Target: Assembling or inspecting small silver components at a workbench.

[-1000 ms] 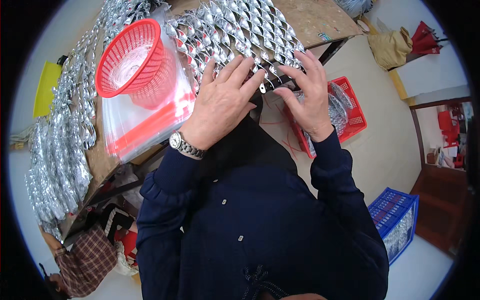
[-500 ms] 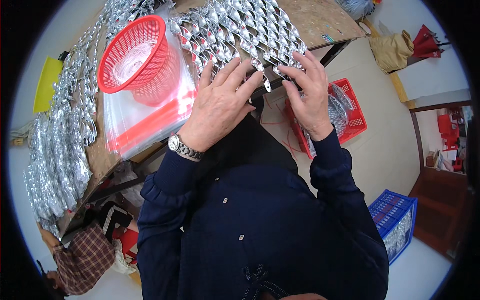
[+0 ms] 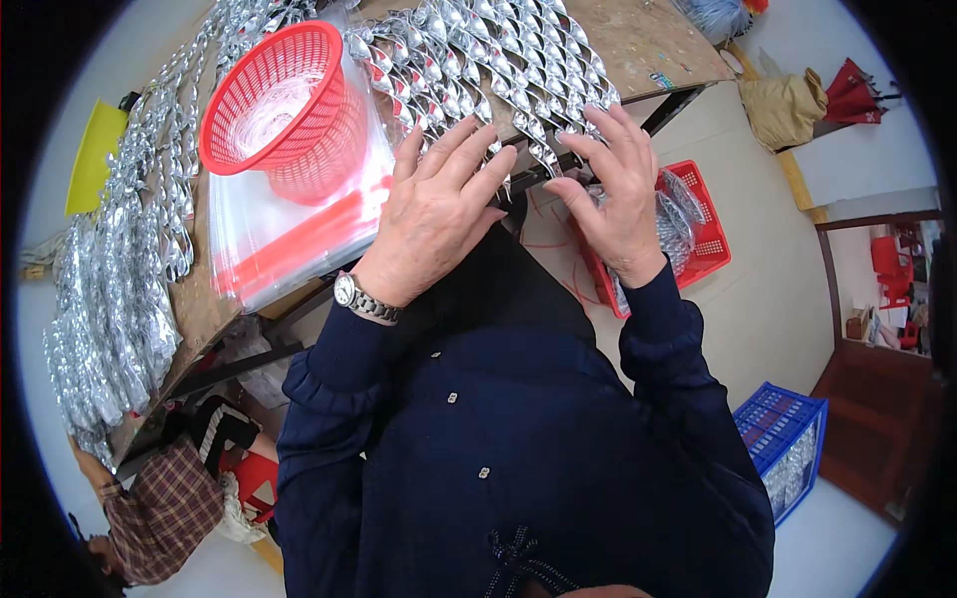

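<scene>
Rows of shiny silver twisted strips (image 3: 538, 60) lie side by side on the table, their lower ends reaching its near edge. Over the ends on the left, my left hand (image 3: 434, 214) is spread, its fingertips on or just above the strips. One strip end hangs beside its index finger. My right hand (image 3: 620, 199) is at the right-hand ends, fingers stretched and thumb apart from the index finger. The tip of one strip (image 3: 541, 149) lies by that thumb; whether they touch is hard to see. A watch (image 3: 361, 296) is on my left wrist.
A red mesh basket (image 3: 329, 149) of clear thin material stands on clear plastic bags (image 3: 234, 239) left of my hands. More silver strips (image 3: 110, 329) drape over the table's left edge. A red crate (image 3: 710, 234) and a blue crate (image 3: 783, 439) are on the right. A person (image 3: 164, 513) is at lower left.
My right thumb has moved left and down, toward a strip's tip. The strip ends between my hands have shifted slightly. My left hand stays nearly in place, its fingers a little lower.
</scene>
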The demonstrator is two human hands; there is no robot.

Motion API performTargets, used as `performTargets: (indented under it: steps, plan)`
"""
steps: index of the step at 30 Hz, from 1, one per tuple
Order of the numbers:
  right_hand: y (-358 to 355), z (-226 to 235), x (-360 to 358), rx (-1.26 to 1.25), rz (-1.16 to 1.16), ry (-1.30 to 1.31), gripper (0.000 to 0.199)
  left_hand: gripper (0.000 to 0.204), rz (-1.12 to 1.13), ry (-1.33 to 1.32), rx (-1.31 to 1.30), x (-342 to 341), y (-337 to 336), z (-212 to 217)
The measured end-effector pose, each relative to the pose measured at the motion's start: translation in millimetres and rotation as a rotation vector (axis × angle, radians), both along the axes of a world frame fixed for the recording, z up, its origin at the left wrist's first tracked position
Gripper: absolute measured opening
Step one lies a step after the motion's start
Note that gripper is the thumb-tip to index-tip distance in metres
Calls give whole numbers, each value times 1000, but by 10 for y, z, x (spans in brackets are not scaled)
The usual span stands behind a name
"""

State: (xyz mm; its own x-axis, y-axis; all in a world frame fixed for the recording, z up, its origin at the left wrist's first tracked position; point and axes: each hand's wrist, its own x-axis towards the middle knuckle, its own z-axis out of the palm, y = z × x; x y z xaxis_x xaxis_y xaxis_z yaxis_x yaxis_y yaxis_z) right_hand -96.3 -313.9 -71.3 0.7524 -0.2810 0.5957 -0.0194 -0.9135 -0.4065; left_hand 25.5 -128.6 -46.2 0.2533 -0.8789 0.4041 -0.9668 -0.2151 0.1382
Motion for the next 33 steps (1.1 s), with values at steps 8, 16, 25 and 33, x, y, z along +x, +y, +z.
performTargets:
  steps: [8,16,25,33]
  plan:
    - [83,-22,34,-75,-38,56,39,56,15,-30,-34,6,37,-77]
    - [53,-64,44,-90,-70,73,33,56,26,-23,-56,0,64,-79]
    - [51,-78,43,-72,-78,45,32,56,19,9,-83,32,104,-86]
    - [274,130,9,-92,55,65,50,54,17,11,-99,38,125,-87]
